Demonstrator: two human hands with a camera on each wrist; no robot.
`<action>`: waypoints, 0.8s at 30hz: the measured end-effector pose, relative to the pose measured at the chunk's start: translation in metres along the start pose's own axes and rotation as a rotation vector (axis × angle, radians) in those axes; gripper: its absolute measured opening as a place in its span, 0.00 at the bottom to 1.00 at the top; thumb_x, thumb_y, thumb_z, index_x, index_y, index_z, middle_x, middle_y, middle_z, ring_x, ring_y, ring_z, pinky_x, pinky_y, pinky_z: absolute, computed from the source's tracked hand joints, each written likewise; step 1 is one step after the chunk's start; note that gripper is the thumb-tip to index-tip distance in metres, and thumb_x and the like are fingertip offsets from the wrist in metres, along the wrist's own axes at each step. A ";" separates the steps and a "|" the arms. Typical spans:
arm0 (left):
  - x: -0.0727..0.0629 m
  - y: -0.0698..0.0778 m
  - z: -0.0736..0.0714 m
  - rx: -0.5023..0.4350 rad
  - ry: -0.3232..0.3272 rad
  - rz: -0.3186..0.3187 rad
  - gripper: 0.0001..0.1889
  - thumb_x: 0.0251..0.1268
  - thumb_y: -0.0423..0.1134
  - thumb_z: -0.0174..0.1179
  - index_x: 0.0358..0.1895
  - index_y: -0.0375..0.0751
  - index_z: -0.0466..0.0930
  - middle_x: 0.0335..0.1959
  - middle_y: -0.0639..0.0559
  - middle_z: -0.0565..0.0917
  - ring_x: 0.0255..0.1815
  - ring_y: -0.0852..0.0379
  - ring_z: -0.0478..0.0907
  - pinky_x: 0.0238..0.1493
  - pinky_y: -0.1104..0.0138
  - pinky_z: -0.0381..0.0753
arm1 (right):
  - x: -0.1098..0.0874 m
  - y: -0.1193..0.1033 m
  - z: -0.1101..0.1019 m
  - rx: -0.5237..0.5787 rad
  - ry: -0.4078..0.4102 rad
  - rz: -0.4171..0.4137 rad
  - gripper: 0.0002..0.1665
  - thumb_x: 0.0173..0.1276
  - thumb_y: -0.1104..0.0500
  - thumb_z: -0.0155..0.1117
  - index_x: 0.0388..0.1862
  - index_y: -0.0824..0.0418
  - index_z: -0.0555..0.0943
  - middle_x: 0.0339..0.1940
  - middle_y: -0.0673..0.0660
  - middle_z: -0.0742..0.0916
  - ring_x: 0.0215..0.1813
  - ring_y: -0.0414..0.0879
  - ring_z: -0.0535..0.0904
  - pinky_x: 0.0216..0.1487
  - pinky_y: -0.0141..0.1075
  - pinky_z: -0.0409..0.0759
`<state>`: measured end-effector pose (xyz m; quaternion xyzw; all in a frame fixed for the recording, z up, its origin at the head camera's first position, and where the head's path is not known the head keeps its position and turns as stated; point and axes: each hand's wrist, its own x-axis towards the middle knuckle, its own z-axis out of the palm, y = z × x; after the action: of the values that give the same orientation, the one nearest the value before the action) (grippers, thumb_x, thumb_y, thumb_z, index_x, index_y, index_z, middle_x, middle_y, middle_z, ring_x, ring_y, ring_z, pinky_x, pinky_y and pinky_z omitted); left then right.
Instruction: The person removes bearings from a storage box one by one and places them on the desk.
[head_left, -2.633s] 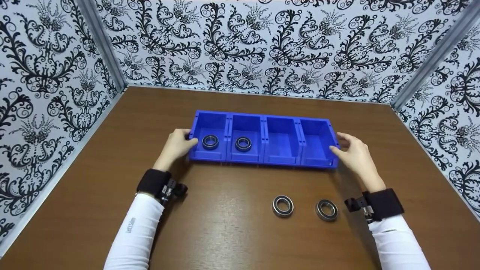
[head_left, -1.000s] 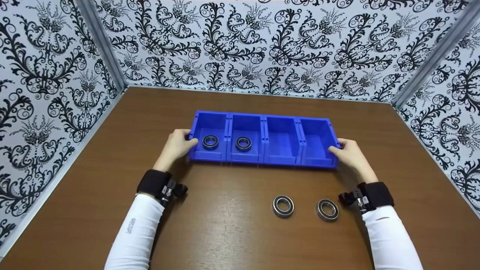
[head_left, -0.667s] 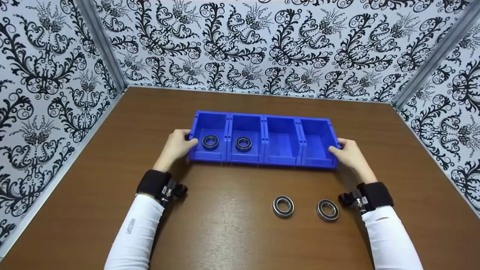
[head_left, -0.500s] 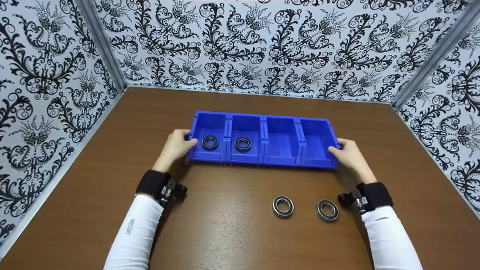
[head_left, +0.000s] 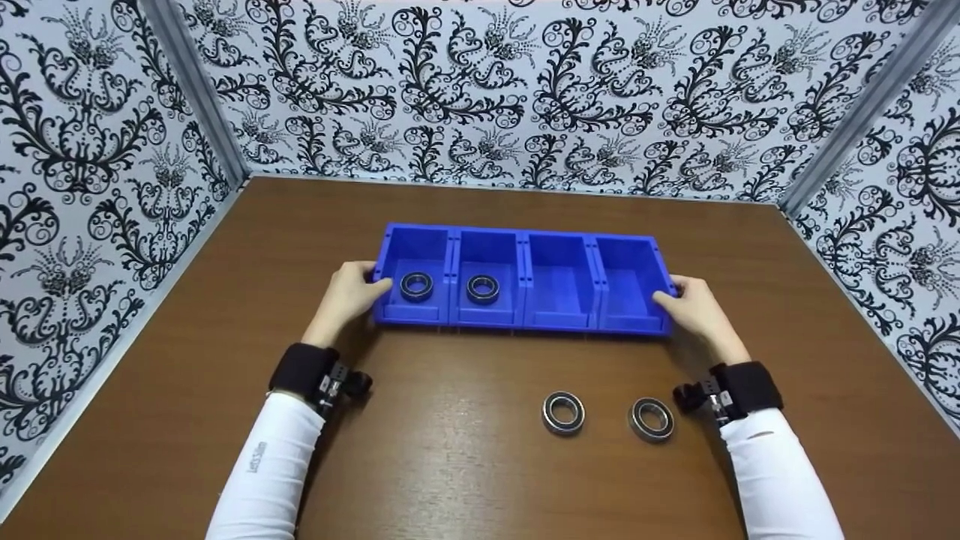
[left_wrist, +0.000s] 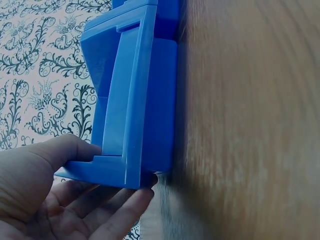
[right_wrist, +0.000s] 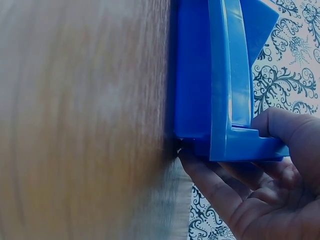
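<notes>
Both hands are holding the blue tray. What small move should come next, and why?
Perhaps the right hand should leave the blue tray and reach for the nearer loose ring on the table: the tray's two right compartments hold no ring, while the two left ones hold one each. The left hand, gripping the other end, could steady the tray.

Your clearance: near tabletop (head_left: 427,450), centre-left.
Blocking you: left bearing (head_left: 563,430) and right bearing (head_left: 651,436), near right; blue bin row (head_left: 523,282), farther back.
</notes>
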<state>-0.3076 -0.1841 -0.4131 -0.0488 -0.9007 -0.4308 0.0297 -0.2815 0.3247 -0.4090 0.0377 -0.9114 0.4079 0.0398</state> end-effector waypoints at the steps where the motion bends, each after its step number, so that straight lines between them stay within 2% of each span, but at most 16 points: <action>1: 0.000 0.000 0.000 -0.002 0.000 -0.003 0.21 0.65 0.36 0.59 0.58 0.27 0.81 0.48 0.36 0.85 0.44 0.47 0.78 0.55 0.53 0.77 | 0.000 0.000 0.000 0.002 -0.002 0.003 0.24 0.69 0.67 0.56 0.60 0.83 0.75 0.46 0.74 0.85 0.33 0.37 0.80 0.35 0.25 0.77; 7: -0.001 0.004 -0.001 0.001 -0.003 -0.012 0.21 0.66 0.36 0.60 0.59 0.25 0.80 0.50 0.34 0.85 0.47 0.45 0.80 0.56 0.52 0.77 | 0.001 0.000 0.000 0.001 -0.014 0.016 0.26 0.71 0.67 0.56 0.62 0.83 0.73 0.49 0.77 0.84 0.35 0.39 0.81 0.36 0.25 0.77; 17: -0.005 0.013 -0.007 0.037 -0.055 -0.042 0.24 0.68 0.39 0.63 0.60 0.23 0.78 0.54 0.31 0.83 0.53 0.41 0.80 0.58 0.50 0.77 | 0.000 0.000 0.000 0.024 -0.007 0.029 0.24 0.70 0.67 0.54 0.60 0.82 0.75 0.46 0.73 0.85 0.35 0.39 0.80 0.35 0.26 0.78; 24: -0.007 0.016 -0.012 0.059 -0.079 -0.062 0.28 0.68 0.42 0.65 0.63 0.24 0.76 0.57 0.31 0.81 0.57 0.39 0.79 0.61 0.50 0.75 | 0.000 -0.002 0.000 -0.021 0.002 0.012 0.23 0.70 0.67 0.56 0.58 0.82 0.76 0.45 0.71 0.85 0.34 0.39 0.79 0.36 0.25 0.76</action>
<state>-0.2990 -0.1840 -0.3941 -0.0367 -0.9145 -0.4024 -0.0178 -0.2812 0.3234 -0.4079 0.0312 -0.9158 0.3985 0.0387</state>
